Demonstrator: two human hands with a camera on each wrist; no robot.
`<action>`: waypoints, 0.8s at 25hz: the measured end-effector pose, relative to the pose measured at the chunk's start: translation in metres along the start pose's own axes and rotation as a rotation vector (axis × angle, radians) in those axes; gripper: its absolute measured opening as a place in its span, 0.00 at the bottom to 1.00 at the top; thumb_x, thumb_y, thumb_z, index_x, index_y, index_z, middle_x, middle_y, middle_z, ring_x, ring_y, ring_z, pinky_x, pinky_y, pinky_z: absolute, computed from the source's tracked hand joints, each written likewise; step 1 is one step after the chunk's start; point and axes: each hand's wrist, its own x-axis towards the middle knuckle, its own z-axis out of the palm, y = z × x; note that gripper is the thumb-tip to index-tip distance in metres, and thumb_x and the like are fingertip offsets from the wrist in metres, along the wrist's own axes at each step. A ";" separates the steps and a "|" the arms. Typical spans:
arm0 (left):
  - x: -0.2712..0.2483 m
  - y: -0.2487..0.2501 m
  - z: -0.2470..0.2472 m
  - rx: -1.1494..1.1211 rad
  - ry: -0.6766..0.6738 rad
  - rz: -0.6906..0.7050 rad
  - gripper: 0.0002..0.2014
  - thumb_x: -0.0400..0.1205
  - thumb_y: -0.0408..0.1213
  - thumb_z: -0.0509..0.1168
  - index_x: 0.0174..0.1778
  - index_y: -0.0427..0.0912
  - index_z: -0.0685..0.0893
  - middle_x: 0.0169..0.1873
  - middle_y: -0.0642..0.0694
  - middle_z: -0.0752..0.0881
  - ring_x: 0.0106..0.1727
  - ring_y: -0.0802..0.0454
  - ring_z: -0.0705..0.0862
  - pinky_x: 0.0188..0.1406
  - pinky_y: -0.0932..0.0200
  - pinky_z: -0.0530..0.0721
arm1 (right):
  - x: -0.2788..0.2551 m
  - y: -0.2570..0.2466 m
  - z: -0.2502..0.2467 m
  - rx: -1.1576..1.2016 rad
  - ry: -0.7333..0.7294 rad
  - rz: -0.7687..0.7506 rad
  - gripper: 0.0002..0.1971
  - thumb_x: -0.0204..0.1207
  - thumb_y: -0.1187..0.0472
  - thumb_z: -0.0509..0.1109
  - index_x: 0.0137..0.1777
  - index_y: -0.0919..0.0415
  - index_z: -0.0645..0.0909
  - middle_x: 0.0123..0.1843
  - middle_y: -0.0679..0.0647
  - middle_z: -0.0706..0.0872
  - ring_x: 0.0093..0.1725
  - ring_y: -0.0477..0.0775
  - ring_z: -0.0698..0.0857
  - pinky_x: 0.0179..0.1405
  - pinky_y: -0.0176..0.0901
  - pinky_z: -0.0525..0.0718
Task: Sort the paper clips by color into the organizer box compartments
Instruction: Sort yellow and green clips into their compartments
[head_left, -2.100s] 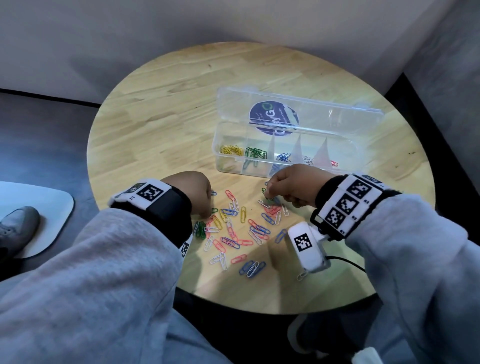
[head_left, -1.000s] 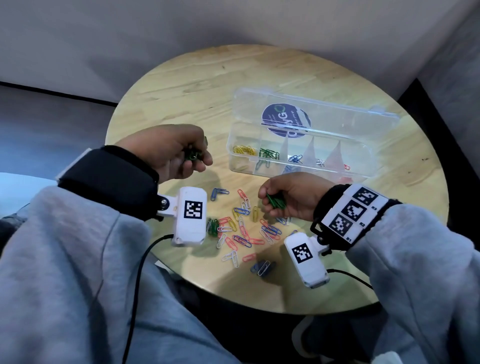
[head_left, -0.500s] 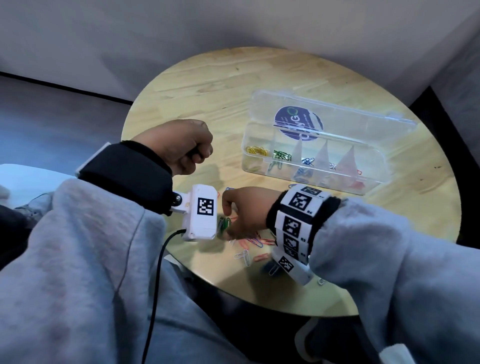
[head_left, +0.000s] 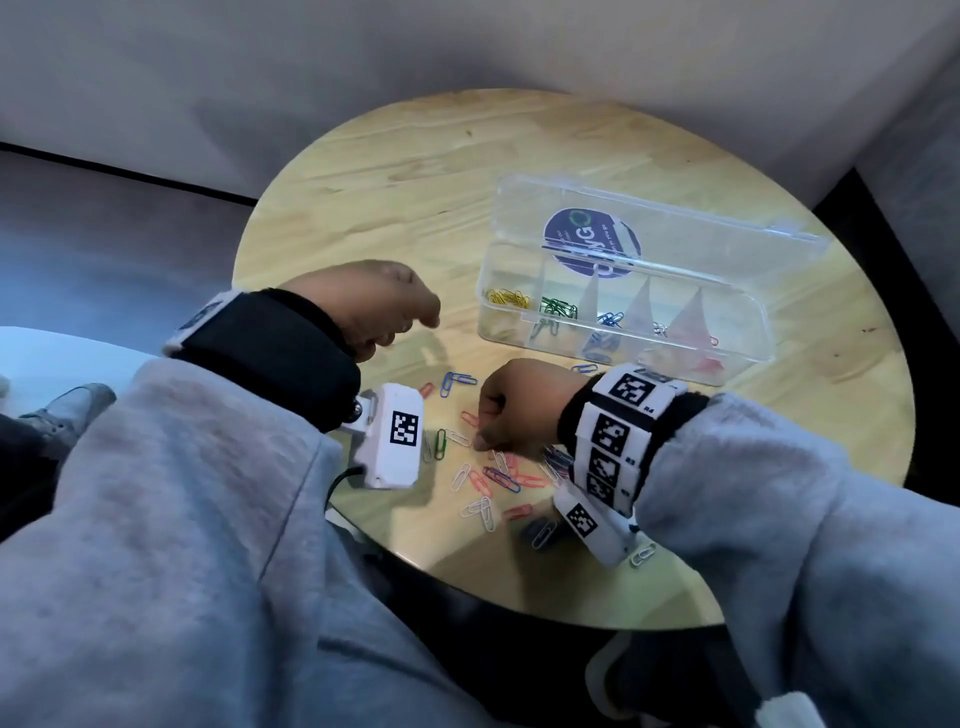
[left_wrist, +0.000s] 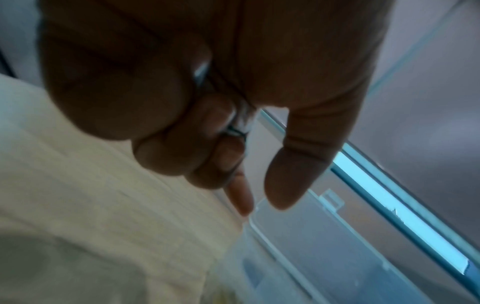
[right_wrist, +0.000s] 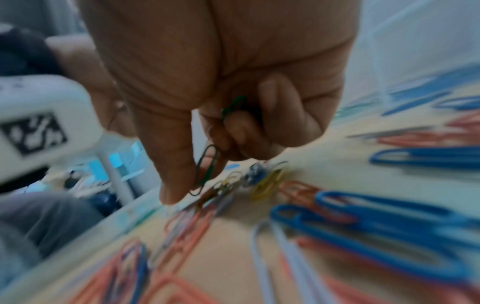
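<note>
Two green paper clips (right_wrist: 207, 168) are pinched in your right hand (head_left: 519, 405) above the loose pile (head_left: 498, 475); your left hand (head_left: 374, 306) curls round dark clips beside the organizer box (head_left: 748, 312). Reaching for more risks dropping them.

Loose clips (head_left: 498, 475) beside box (head_left: 748, 358) (open).

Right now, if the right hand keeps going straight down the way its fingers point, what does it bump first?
Probably the loose clips on the table right under its fingertips. The right hand already pinches green clips, and depth is blurry.
</note>
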 end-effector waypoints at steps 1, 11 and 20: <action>0.002 -0.003 0.003 0.130 -0.013 -0.007 0.02 0.76 0.34 0.66 0.40 0.43 0.78 0.27 0.46 0.69 0.25 0.51 0.62 0.24 0.67 0.58 | -0.002 0.006 -0.003 0.076 0.012 0.031 0.10 0.69 0.53 0.77 0.34 0.56 0.81 0.28 0.48 0.81 0.29 0.47 0.77 0.31 0.38 0.73; 0.000 -0.007 0.057 0.963 -0.139 -0.155 0.15 0.68 0.49 0.74 0.24 0.44 0.80 0.25 0.50 0.78 0.28 0.51 0.76 0.27 0.66 0.68 | -0.011 0.059 -0.013 1.069 0.056 0.215 0.13 0.76 0.59 0.71 0.33 0.58 0.72 0.29 0.55 0.65 0.27 0.49 0.59 0.20 0.34 0.59; 0.003 -0.009 0.054 0.804 -0.161 -0.074 0.13 0.68 0.47 0.76 0.42 0.43 0.90 0.38 0.48 0.89 0.45 0.48 0.86 0.44 0.58 0.81 | -0.021 0.057 -0.011 1.469 -0.003 0.172 0.14 0.84 0.65 0.55 0.37 0.63 0.77 0.26 0.54 0.86 0.20 0.45 0.83 0.18 0.30 0.80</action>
